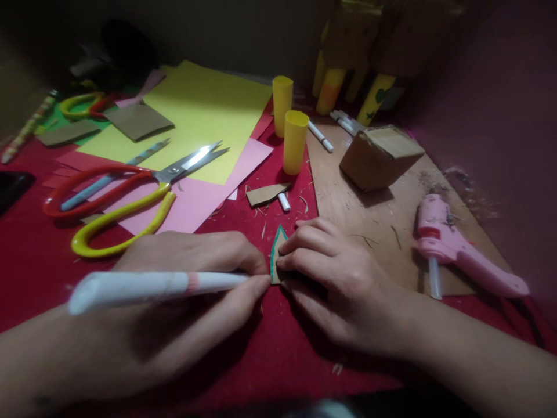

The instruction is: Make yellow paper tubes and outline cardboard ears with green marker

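Observation:
My left hand (204,273) is closed around a white marker (139,290), whose tip is hidden by my fingers at the lower left edge of a small pointed cardboard piece (277,264). Green lines run along that piece's edges. From the right, the fingers of my right hand (331,270) press the same piece flat on the red cloth (243,371). Just beyond lie a cardboard scrap (265,194) and a short white cap (284,201).
Red-and-yellow-handled scissors (174,171) lie over yellow paper (209,104) and pink paper (191,203). Two yellow paper tubes (295,142) stand at centre. To the right, a cardboard box (378,157) and pink glue gun (461,249) rest on a wooden board (369,220).

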Demonstrator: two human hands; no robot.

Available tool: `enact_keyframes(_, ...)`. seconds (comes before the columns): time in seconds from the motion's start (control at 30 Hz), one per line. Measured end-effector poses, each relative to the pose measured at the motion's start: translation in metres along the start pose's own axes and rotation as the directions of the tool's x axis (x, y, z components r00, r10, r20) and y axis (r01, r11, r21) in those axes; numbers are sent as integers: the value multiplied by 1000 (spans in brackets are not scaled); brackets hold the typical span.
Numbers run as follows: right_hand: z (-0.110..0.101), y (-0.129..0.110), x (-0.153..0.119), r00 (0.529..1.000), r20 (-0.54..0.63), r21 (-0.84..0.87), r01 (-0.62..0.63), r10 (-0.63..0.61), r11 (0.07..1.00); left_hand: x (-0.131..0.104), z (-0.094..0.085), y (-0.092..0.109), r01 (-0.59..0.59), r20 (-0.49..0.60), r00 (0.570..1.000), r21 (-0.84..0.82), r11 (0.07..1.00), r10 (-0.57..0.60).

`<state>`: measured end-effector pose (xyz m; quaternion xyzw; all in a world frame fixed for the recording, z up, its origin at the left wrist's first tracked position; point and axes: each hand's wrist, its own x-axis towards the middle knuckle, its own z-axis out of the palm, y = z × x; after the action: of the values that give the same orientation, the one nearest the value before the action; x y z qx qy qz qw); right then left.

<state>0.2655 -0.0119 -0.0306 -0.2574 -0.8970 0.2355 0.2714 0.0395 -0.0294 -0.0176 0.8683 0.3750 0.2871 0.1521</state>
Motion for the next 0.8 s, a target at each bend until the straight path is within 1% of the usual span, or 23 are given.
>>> enact_keyframes(0.1,0,0,0,1000,2,-1,6,-6,1000,3,-4,2,17,27,999,19,1000,-18)
enact_keyframes(0.23,-1,0,0,1000,3,-2,7,-7,1000,4,-6,5,2,54,999,1,1000,-2)
enact_keyframes(0.33,-1,0,0,1000,9,-8,3,-3,1000,5,-5,5,10,48,999,18,1000,-11)
enact_keyframes(0.47,-1,0,1,1000,9,-16,-2,2,1000,5,-4,2,22,13,1000,61,998,-23)
enact_keyframes(0.6,1,1,0,1000,0,-14,5,-5,1000,3,-5,3,10,48,999,32,999,-11)
enact_keyframes(0.67,1,1,0,1000,-3,-15,4,-4,1000,2,-6,6,25,46,999,19,1000,-26)
enact_keyframes(0.8,0,1,0,1000,8,-16,-7,7,1000,3,-5,8,99,31,995,27,995,-100)
